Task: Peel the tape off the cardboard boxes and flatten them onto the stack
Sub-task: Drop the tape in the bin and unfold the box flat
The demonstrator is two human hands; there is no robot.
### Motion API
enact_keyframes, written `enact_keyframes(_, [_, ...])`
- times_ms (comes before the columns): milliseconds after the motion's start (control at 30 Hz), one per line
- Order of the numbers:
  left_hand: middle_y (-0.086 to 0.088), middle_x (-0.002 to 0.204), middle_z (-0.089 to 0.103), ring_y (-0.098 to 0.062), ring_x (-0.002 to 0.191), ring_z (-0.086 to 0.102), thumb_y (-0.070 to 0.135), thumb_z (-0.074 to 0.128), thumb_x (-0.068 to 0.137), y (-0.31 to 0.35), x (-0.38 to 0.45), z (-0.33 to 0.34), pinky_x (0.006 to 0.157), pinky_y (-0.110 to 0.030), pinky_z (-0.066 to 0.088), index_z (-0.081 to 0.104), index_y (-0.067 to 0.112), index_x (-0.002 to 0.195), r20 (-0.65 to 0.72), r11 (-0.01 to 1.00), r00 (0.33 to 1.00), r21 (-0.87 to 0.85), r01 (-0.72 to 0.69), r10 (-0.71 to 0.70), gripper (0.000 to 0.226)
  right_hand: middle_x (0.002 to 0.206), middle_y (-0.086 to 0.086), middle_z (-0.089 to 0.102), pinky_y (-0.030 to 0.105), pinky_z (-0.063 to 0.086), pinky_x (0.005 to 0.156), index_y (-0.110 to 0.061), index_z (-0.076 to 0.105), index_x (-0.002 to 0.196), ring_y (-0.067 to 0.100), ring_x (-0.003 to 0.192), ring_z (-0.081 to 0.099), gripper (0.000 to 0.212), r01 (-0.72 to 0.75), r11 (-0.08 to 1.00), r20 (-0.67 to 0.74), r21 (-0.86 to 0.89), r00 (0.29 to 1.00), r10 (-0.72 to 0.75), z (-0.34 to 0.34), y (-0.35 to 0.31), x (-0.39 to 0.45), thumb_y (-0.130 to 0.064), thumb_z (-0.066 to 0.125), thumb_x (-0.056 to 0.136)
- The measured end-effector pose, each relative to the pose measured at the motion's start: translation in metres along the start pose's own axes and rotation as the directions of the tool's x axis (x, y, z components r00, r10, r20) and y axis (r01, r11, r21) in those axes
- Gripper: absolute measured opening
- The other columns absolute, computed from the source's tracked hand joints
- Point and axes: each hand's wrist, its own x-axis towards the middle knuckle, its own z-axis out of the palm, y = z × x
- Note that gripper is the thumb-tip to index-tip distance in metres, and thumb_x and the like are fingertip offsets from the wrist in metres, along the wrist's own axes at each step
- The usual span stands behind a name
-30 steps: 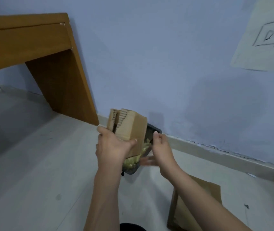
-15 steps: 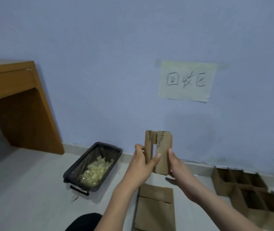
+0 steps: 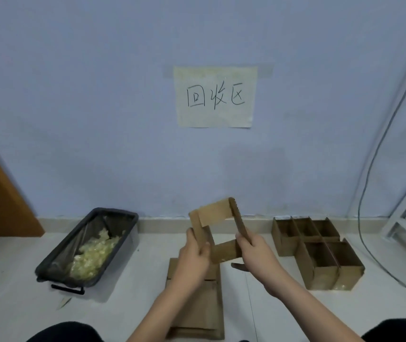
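The left hand (image 3: 193,257) grips the left wall of the open cardboard box (image 3: 218,229), fingers curled round its edge; the right hand (image 3: 258,253) pinches the right wall, thumb on top and fingers underneath. The box hangs in the air between them as an open square sleeve, both ends open, no tape visible on it from here. Its opening faces the viewer, and both hands sit equally near. Directly below lies the stack of flattened cardboard (image 3: 197,304) on the floor, long axis running away from the person toward the wall. Collapsing the sleeve probably means pushing opposite corners together, then lowering it straight down onto the stack.
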Motion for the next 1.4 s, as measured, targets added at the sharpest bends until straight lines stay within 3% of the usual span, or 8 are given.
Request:
enact_keyframes(167, [-0.005,0.148,0.042,-0.021,0.129,0.049,0.025,0.078,0.083,-0.007,0.018,-0.007,0.101,-0.034,0.048,0.015,0.027,0.154,-0.19,0.946,0.972,0.316,-0.076,0.142,0.095,0.094,0.0,0.062,0.033,0.057,0.081,-0.034,0.059,0.12,0.022,0.093,0.064,0.024,0.086,0.956,0.006,-0.282,0.996,-0.088,-0.005,0.008,0.011,-0.03,0.039,0.107])
enact_keyframes(267, [-0.006,0.152,0.04,-0.026,0.137,0.045,0.038,0.075,0.084,-0.001,0.016,-0.004,0.107,-0.038,0.044,0.01,0.021,0.16,-0.141,0.769,0.958,0.63,-0.107,0.249,0.101,0.143,-0.004,0.052,0.026,0.042,0.101,-0.027,0.046,0.147,0.019,0.126,0.052,0.041,0.202,0.847,0.053,-0.492,0.978,-0.203,-0.003,0.01,0.012,-0.024,0.04,0.107])
enact_keyframes(400, [-0.006,0.118,0.063,-0.027,0.098,0.067,0.025,0.058,0.094,-0.005,0.006,0.012,0.08,-0.043,0.057,0.03,0.014,0.147,-0.202,0.874,0.967,0.484,-0.04,0.156,0.06,0.162,-0.003,0.027,0.01,0.019,0.108,-0.03,0.046,0.148,0.017,0.145,0.033,0.047,0.281,0.796,0.04,-0.536,0.95,-0.309,0.003,0.009,0.002,-0.019,0.049,0.102])
enact_keyframes(567, [-0.02,0.106,0.065,-0.041,0.093,0.063,0.011,0.037,0.106,0.0,0.001,0.01,0.072,-0.039,0.046,0.041,0.007,0.136,-0.289,0.961,0.957,0.265,0.084,-0.004,0.031,0.147,-0.004,0.044,0.026,0.037,0.105,-0.032,0.024,0.154,0.014,0.134,0.044,0.087,0.107,0.979,-0.167,-0.174,0.976,-0.137,0.004,0.013,0.001,-0.038,0.076,0.083])
enact_keyframes(833, [-0.01,0.102,0.066,-0.028,0.095,0.06,0.02,0.034,0.107,0.004,0.001,0.002,0.085,-0.043,0.051,0.06,0.017,0.111,-0.185,0.989,0.972,-0.054,0.138,-0.146,0.027,0.117,0.002,0.062,0.023,0.044,0.065,-0.026,0.044,0.144,0.017,0.094,0.059,0.047,0.002,0.941,-0.047,-0.34,0.999,-0.019,0.006,0.024,0.001,-0.013,0.042,0.099])
enact_keyframes(1000, [-0.021,0.113,0.071,-0.028,0.099,0.064,0.014,0.041,0.102,0.003,0.009,-0.007,0.089,-0.045,0.054,0.066,0.008,0.109,-0.062,0.763,0.927,-0.59,0.264,-0.369,0.027,0.132,0.002,0.05,0.038,0.06,0.078,-0.053,0.036,0.143,0.024,0.108,0.057,0.049,0.017,0.961,0.079,-0.278,0.997,0.005,0.003,0.017,0.001,-0.022,0.033,0.105])
enact_keyframes(1233, [-0.022,0.11,0.072,-0.031,0.103,0.068,-0.008,0.039,0.101,0.014,0.011,-0.019,0.088,-0.045,0.059,0.066,-0.005,0.114,0.025,0.476,0.934,-0.855,0.204,-0.356,0.03,0.155,-0.027,0.012,0.03,0.022,0.113,-0.056,0.047,0.138,-0.003,0.145,0.012,0.061,0.098,0.992,0.18,-0.084,0.98,-0.082,-0.003,0.015,0.008,-0.077,0.052,0.081])
enact_keyframes(1400, [-0.014,0.093,0.067,-0.024,0.087,0.066,-0.02,0.031,0.085,0.023,0.007,-0.024,0.083,-0.044,0.062,0.06,-0.001,0.099,0.185,0.328,0.956,-0.91,0.255,-0.228,0.038,0.162,-0.014,0.016,0.04,0.041,0.11,-0.041,0.062,0.13,0.008,0.143,0.032,0.032,0.081,0.996,0.062,0.032,0.995,-0.082,-0.011,0.017,0.013,-0.039,0.058,0.099])
